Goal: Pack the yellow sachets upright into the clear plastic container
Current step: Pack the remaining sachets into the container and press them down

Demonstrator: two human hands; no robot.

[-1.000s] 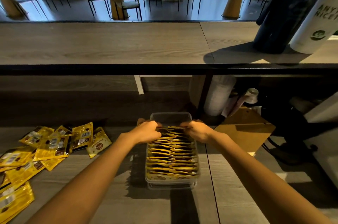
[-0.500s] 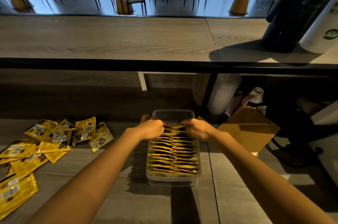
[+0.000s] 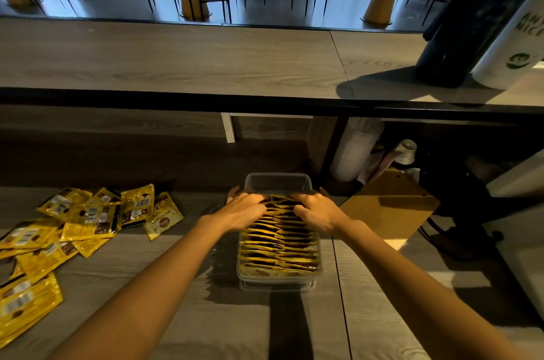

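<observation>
Left grip and right grip curl over rear sachets, hiding fingertips.

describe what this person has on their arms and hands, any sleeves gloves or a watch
Both forearms are bare, with no sleeves in view. The left hand and right hand wear no gloves, and neither wrist shows a watch or bracelet. Rings cannot be ruled out: the yellow sachets hide the finger ends.

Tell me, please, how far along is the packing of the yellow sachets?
Done: packed sachets stand upright along most of the clear container; its far end is empty. In hand: the left hand and right hand grip the row's far end. Left: loose sachets lie on the table at left.
</observation>
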